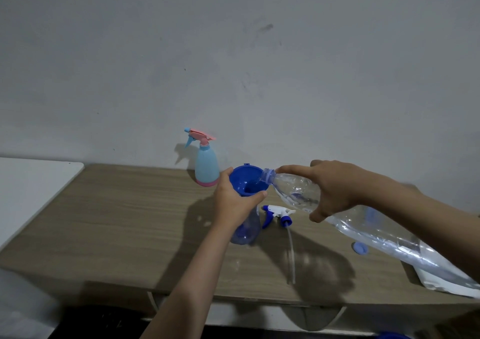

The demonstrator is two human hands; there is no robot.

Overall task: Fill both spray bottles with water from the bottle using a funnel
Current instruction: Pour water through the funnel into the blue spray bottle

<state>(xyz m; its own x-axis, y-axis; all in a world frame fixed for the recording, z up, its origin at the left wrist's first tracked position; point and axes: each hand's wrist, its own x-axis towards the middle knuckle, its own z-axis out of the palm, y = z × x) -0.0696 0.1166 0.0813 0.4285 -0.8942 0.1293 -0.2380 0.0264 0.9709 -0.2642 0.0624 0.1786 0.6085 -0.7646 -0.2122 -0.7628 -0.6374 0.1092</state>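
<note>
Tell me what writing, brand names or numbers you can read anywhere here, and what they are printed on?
None can be read.
Water bottle: clear, with only a faint bluish patch beside the right hand, too blurred to read.
Light blue spray bottle, blue funnel, clear spray bottle, trigger sprayer head: no lettering shows.
White sheet: no print shows.

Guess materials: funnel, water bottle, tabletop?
Funnel: looks like opaque blue moulded plastic, smooth with a slight sheen.
Water bottle: thin clear plastic, glossy; creases and highlights show along its wall.
Tabletop: printed wood grain, matte, probably laminate over board; real wood can't be ruled out.
</note>
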